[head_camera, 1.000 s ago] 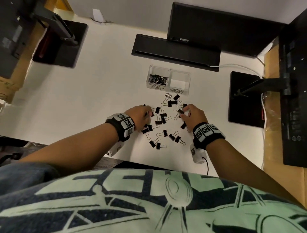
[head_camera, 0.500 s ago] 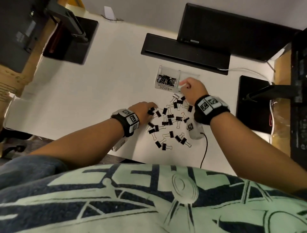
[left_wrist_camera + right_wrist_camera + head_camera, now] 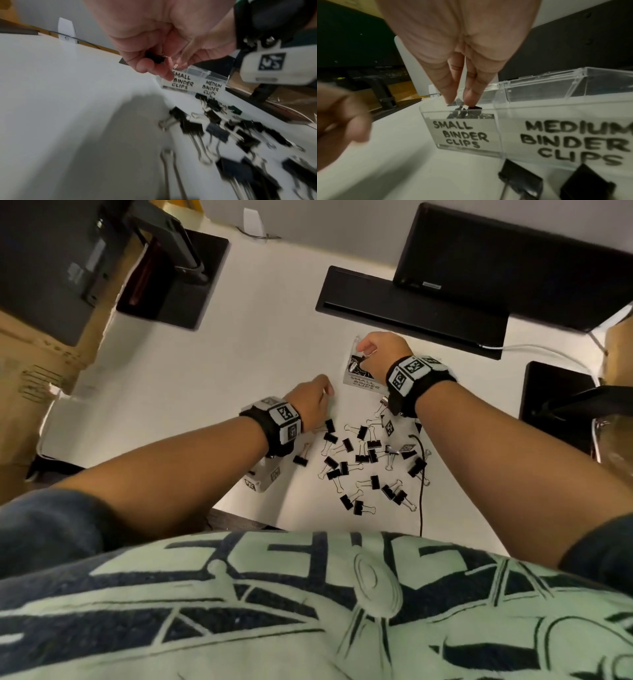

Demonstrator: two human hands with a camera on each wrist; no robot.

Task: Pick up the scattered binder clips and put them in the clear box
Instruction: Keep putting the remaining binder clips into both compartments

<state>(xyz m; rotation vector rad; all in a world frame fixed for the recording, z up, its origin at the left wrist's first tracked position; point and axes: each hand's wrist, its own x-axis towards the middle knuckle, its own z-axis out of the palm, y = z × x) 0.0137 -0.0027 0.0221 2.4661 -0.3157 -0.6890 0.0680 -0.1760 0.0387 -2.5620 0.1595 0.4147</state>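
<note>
The clear box [image 3: 360, 382] stands at the back of the white desk, with two compartments labelled small and medium binder clips [image 3: 505, 121]. My right hand [image 3: 364, 352] hangs over the small compartment, fingertips [image 3: 471, 99] down, pinching a small black clip [image 3: 475, 107] just above the clips inside. My left hand [image 3: 323, 392] is raised to the left of the box, and its curled fingers hold a small black clip [image 3: 155, 58]. Several black binder clips [image 3: 359, 460] lie scattered on the desk in front of the box [image 3: 197, 83].
A black keyboard tray [image 3: 411, 302] and a monitor [image 3: 513, 261] stand behind the box. A monitor stand base [image 3: 171, 278] is at back left, a black pad [image 3: 555, 398] at right. A black cable [image 3: 420, 484] runs through the clips. A cardboard box [image 3: 34, 361] sits left of the desk.
My right hand went from the pile up to the box and now hangs over the small compartment. My left hand lifted off the pile with a clip and moved toward the box.
</note>
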